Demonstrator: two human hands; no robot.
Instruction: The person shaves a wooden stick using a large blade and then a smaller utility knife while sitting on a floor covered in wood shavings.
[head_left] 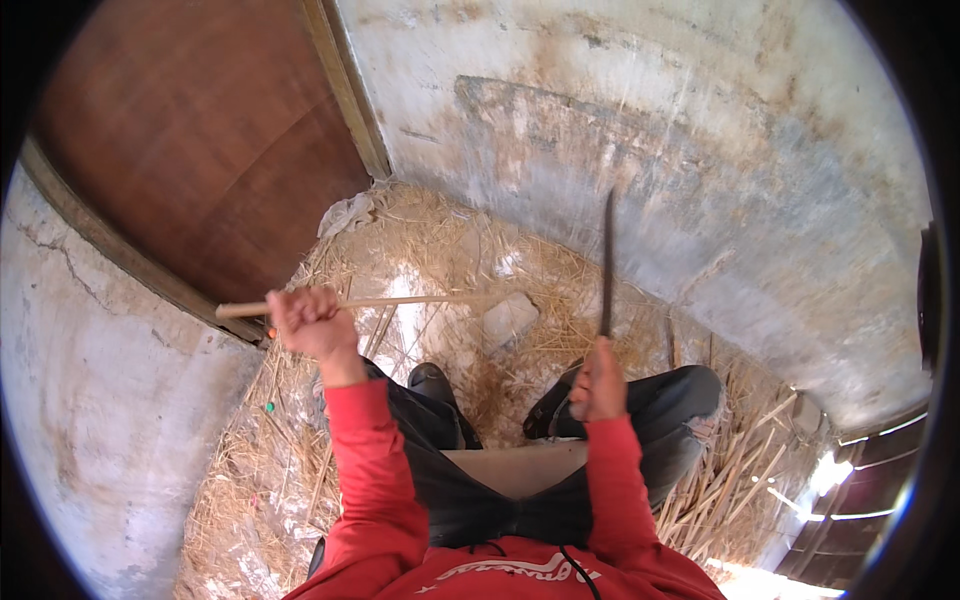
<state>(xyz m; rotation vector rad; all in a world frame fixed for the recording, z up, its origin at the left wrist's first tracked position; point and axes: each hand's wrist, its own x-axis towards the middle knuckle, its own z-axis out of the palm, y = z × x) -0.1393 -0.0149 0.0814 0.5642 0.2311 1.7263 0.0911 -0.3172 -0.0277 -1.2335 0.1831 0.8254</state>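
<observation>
My left hand (312,320) is closed around a long pale cane or stick (410,300). The stick lies almost level, its thicker end poking out to the left of my fist and its thin end reaching right above the straw. In my right hand (600,384) is the handle of a long, dark, narrow blade (608,260), a knife by its shape, pointing away from me. Blade and stick are apart. A pale stone block (510,318) sits on the floor beyond my shoes, near the stick's thin end.
Loose straw (430,225) covers much of the floor. Many cut sticks (735,480) lie to my right. A brown door (210,140) stands at the far left, with a crumpled pale cloth (345,214) by its corner. A stained wall (640,130) rises ahead.
</observation>
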